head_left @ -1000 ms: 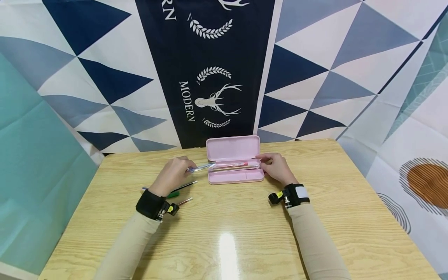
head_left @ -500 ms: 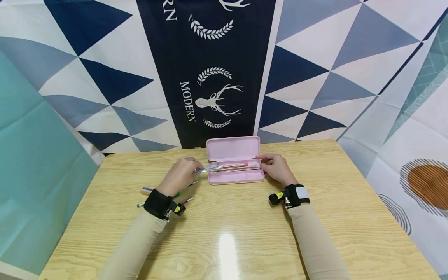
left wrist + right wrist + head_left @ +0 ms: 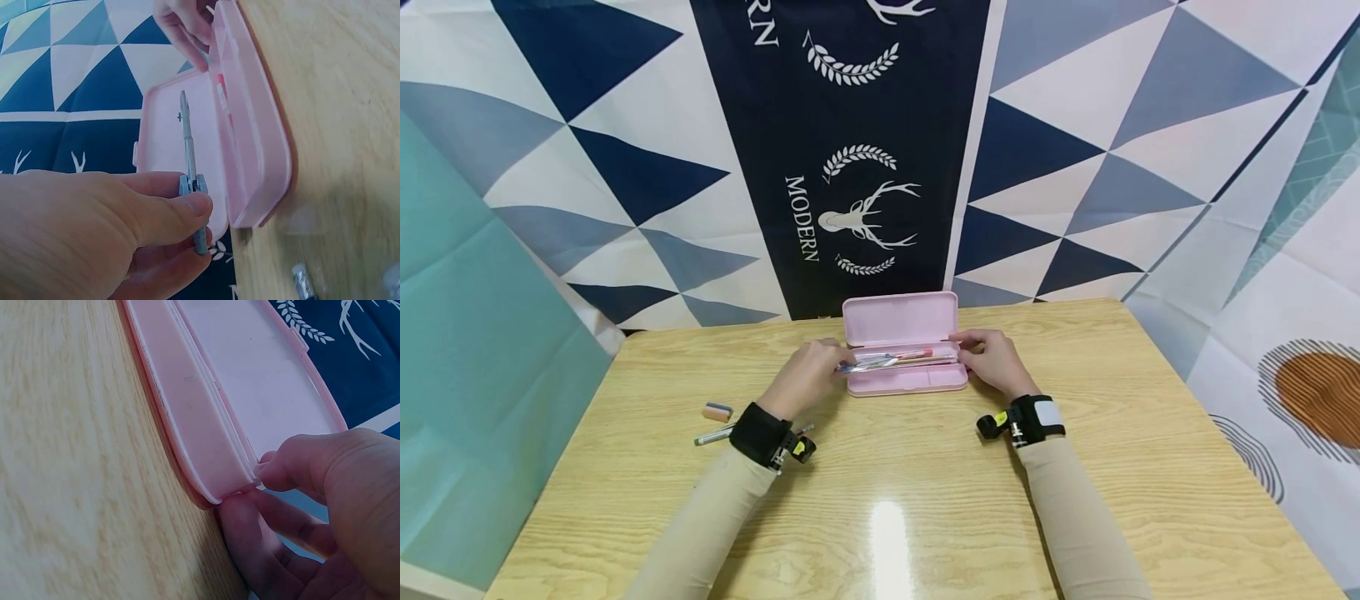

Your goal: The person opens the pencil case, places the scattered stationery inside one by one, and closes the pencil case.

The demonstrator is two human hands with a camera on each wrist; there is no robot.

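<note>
A pink pencil case (image 3: 900, 318) lies open near the back edge of the table, lid tipped back. My left hand (image 3: 808, 375) is at its left end, pinching a metal drawing compass (image 3: 190, 153) between thumb and fingers. In the left wrist view the compass points over the case, its hinge end in my fingertips. My right hand (image 3: 992, 360) grips the case's right end, thumb at the rim and fingers against the outer wall (image 3: 231, 475). Inside the case's rear compartment lie slim items, one with a red part (image 3: 221, 87); the compass partly overlaps them in the head view.
An eraser (image 3: 717, 412) in a dark sleeve lies on the wooden table (image 3: 880, 467) at left. Closer to me is a pencil-like stick (image 3: 713, 436), partly under my left wrist. A patterned cloth (image 3: 872, 167) hangs behind the table.
My left hand has moved right with the compass, bringing it over the case. The eraser and a pencil-like stick have come into view behind the wrist. My right hand stays put.
</note>
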